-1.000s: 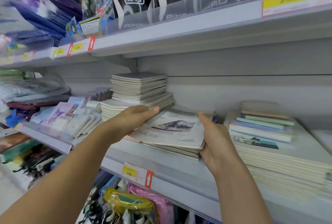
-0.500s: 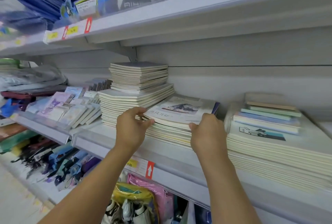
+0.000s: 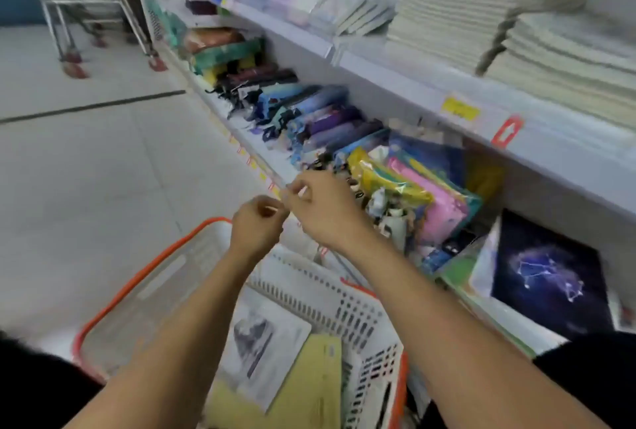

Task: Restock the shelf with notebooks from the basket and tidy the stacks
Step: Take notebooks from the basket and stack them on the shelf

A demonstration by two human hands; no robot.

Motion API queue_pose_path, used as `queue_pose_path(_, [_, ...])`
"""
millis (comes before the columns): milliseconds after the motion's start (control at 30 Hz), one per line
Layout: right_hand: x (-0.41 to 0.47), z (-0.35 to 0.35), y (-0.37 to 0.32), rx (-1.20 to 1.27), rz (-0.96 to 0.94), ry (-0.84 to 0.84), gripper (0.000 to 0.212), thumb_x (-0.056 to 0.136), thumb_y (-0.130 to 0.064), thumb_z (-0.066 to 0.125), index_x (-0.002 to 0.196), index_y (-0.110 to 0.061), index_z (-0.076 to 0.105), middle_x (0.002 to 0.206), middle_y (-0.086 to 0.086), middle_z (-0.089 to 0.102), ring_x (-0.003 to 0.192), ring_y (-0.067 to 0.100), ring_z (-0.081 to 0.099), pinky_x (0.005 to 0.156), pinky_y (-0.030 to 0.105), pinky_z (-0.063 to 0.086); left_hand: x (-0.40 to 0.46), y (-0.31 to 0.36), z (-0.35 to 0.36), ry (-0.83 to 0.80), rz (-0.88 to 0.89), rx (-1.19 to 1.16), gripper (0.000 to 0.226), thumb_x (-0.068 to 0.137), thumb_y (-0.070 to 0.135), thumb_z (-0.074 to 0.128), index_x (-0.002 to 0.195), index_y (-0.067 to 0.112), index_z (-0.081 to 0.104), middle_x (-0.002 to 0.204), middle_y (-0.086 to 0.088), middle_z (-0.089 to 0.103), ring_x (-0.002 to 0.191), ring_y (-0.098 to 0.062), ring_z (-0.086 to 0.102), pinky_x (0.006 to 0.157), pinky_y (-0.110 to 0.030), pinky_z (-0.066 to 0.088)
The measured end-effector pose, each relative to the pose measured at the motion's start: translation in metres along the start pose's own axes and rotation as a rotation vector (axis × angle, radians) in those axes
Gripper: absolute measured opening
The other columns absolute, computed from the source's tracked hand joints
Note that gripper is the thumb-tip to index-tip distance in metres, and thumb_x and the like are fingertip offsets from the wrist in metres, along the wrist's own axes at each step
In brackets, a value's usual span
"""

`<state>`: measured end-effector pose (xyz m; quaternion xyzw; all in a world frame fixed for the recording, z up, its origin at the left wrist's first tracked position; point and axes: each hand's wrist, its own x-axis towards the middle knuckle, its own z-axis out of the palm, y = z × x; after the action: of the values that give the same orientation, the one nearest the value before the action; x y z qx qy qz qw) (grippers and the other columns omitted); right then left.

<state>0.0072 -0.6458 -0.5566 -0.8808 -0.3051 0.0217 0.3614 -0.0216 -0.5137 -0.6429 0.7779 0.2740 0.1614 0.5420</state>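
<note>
Both hands have left the shelf point(image 3: 430, 84); left hand point(image 3: 256, 225) and right hand point(image 3: 323, 211) hover curled, empty, above the basket point(image 3: 361, 322).

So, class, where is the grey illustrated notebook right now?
In the head view it lies inside the orange-rimmed basket at bottom centre, the grey illustrated notebook resting on a yellow notebook, between the person's forearms.
</note>
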Motion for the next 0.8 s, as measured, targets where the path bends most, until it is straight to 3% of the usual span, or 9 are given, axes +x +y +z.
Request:
queue_pose_path(100, [-0.05, 0.13, 0.064, -0.153, 0.229, -0.588, 0.046, 0.088, -0.042, 0.071, 0.119, -0.01, 0.063, 0.119, 0.009, 0.063, 0.105, 0.026, 0.061, 0.088, 0.04, 0.051, -0.045, -0.117, -0.033, -0.082, -0.577, 0.12, 0.024, 0.089, 0.018, 0.065, 0.072, 0.009, 0.052, 0.076, -0.012, 0.057, 0.063, -0.022, 0.053, 0.071, -0.037, 0.056])
queue_pose_path(233, [-0.121, 0.21, 0.138, -0.172, 0.54, -0.695, 0.119, 0.07, -0.058, 0.081, 0.156, -0.011, 0.014, 0.162, 0.009, 0.019, 0.144, 0.031, 0.031, 0.111, 0.046, 0.039, -0.084, -0.192, -0.044, -0.222, -0.814, 0.303, 0.039, 0.094, 0.027, 0.06, 0.067, 0.014, 0.035, 0.066, -0.003, 0.04, 0.057, -0.016, 0.04, 0.075, -0.037, 0.051])
queue_pose_path(300, [-0.126, 0.219, 0.161, -0.054, 0.655, -0.666, 0.131, 0.068, -0.054, 0.085, 0.158, -0.014, -0.002, 0.166, 0.005, 0.005, 0.15, 0.029, 0.019, 0.116, 0.045, 0.032, -0.087, -0.212, -0.05, -0.196, -0.889, 0.265, 0.028, 0.094, 0.022, 0.059, 0.087, -0.002, 0.045, 0.07, -0.002, 0.043, 0.06, -0.016, 0.044, 0.069, -0.032, 0.047])
queue_pose_path(333, [-0.122, 0.22, 0.168, 0.06, 0.757, -0.615, 0.132, 0.068, -0.049, 0.087, 0.158, -0.013, -0.002, 0.165, 0.006, 0.008, 0.149, 0.03, 0.023, 0.114, 0.043, 0.035, -0.087, -0.215, -0.052, -0.196, -0.949, 0.163, 0.029, 0.095, 0.021, 0.057, 0.107, -0.003, 0.044, 0.08, -0.001, 0.049, 0.068, -0.018, 0.05, 0.069, -0.034, 0.046])
queue_pose_path(400, [-0.109, 0.221, 0.176, 0.285, 0.973, -0.472, 0.126, 0.07, -0.043, 0.088, 0.158, -0.009, 0.004, 0.161, 0.014, 0.022, 0.141, 0.033, 0.037, 0.108, 0.043, 0.043, -0.087, -0.215, -0.053, -0.215, -1.054, -0.102, 0.05, 0.099, 0.023, 0.054, 0.141, 0.004, 0.034, 0.13, -0.01, 0.051, 0.115, -0.032, 0.054, 0.086, -0.041, 0.047])
queue_pose_path(467, [-0.099, 0.228, 0.181, 0.473, 1.123, -0.377, 0.113, 0.074, -0.035, 0.086, 0.157, -0.007, 0.013, 0.156, 0.015, 0.033, 0.137, 0.031, 0.043, 0.107, 0.042, 0.046, -0.086, -0.207, -0.05, -0.263, -1.102, -0.199, 0.062, 0.1, 0.028, 0.051, 0.152, 0.007, 0.023, 0.159, -0.014, 0.022, 0.143, -0.036, 0.028, 0.104, -0.051, 0.041])
queue_pose_path(633, [-0.096, 0.262, 0.182, 0.727, 1.332, -0.316, 0.075, 0.078, -0.023, 0.084, 0.142, -0.017, 0.046, 0.142, 0.005, 0.054, 0.122, 0.021, 0.056, 0.069, 0.04, 0.055, -0.093, -0.209, -0.033, -0.228, -1.198, -0.27, 0.058, 0.101, 0.032, 0.047, 0.151, 0.012, 0.025, 0.159, -0.013, 0.022, 0.144, -0.036, 0.026, 0.111, -0.054, 0.033])
queue_pose_path(733, [-0.099, 0.272, 0.178, 0.761, 1.322, -0.24, 0.044, 0.086, -0.013, 0.076, 0.126, -0.016, 0.058, 0.123, 0.007, 0.067, 0.106, 0.022, 0.065, 0.058, 0.035, 0.052, -0.098, -0.208, -0.029, -0.209, -1.25, -0.309, 0.057, 0.1, 0.032, 0.05, 0.149, 0.015, 0.029, 0.156, -0.009, 0.028, 0.139, -0.032, 0.034, 0.108, -0.051, 0.036])
queue_pose_path(800, [-0.102, 0.274, 0.177, 0.779, 1.3, -0.165, 0.04, 0.087, -0.006, 0.073, 0.123, -0.016, 0.058, 0.116, 0.008, 0.07, 0.097, 0.021, 0.069, 0.054, 0.031, 0.054, -0.1, -0.208, -0.029, -0.166, -1.261, -0.349, 0.049, 0.1, 0.027, 0.052, 0.144, 0.013, 0.036, 0.142, -0.01, 0.041, 0.125, -0.032, 0.046, 0.103, -0.049, 0.039])
